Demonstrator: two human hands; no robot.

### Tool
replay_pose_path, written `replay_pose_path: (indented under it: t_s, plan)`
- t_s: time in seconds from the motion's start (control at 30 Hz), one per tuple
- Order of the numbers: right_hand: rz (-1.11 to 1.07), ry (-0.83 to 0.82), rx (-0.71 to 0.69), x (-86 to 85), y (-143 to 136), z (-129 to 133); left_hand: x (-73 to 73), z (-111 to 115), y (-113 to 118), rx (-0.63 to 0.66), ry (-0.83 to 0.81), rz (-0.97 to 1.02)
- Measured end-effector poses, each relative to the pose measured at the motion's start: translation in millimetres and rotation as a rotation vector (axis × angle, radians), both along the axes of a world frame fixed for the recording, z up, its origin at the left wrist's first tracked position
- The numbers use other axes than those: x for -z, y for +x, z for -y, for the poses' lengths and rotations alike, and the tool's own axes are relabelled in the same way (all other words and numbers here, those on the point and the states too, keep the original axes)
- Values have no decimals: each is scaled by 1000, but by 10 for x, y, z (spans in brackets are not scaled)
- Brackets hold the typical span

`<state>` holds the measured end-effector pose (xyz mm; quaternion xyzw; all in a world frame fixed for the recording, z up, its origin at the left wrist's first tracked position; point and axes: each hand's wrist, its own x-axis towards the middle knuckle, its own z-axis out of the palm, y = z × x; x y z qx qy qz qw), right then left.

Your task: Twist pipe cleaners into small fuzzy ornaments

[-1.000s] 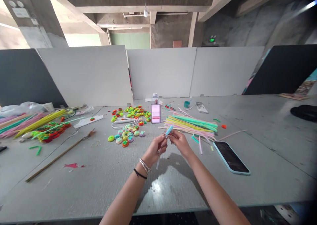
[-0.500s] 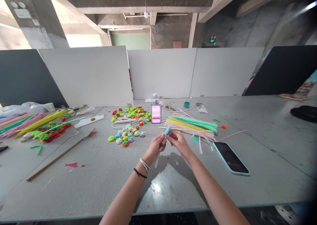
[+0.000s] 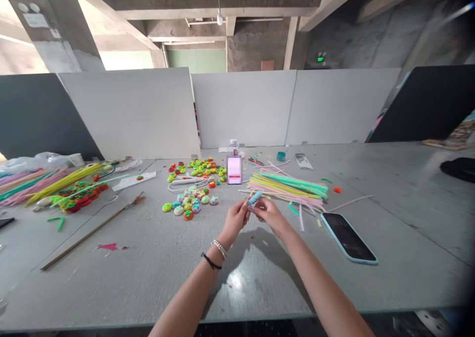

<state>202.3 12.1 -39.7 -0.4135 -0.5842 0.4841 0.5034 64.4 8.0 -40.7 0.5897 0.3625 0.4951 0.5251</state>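
Note:
A small light-blue coiled piece (image 3: 255, 198) is held between my fingertips above the grey table (image 3: 260, 287). My left hand (image 3: 236, 217) pinches its lower end, the thumb and fingers pressed together. From the right, my right hand (image 3: 270, 214) has its fingers closed round the same piece. Just behind my hands lies a bundle of yellow, green and pink fuzzy stems (image 3: 289, 186). Small pastel coiled pieces (image 3: 193, 198) sit to the left of my hands, with red, yellow and green ones (image 3: 208, 168) behind them.
A phone in a light-blue case (image 3: 349, 238) lies at the right. An upright lit screen (image 3: 234, 169) stands before a bottle (image 3: 233, 146). On the left are a wooden stick (image 3: 89, 233), more stems (image 3: 63, 183) and a red-green pile (image 3: 79, 196). White panels (image 3: 245, 107) line the back.
The light-blue piece has tilted further towards the right between my fingers. The pale strip that hung below my left hand no longer shows.

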Motion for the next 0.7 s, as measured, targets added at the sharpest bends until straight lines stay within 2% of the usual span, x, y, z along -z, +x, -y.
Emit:
replay_pose_path:
  t_s: [0.13,0.3,0.53,0.7]
  plan:
    - [49,-14,-37,2,40,-9,29,-21,-11,63,-25,13]
    - [83,12,0,7,42,-27,63,-58,-27,152,-122,100]
    - [56,92,5,-91,33,18,-1,-26,-78,274,-267,254]
    - [110,128,23,-113,70,17,-44,5,-104,312,-225,221]
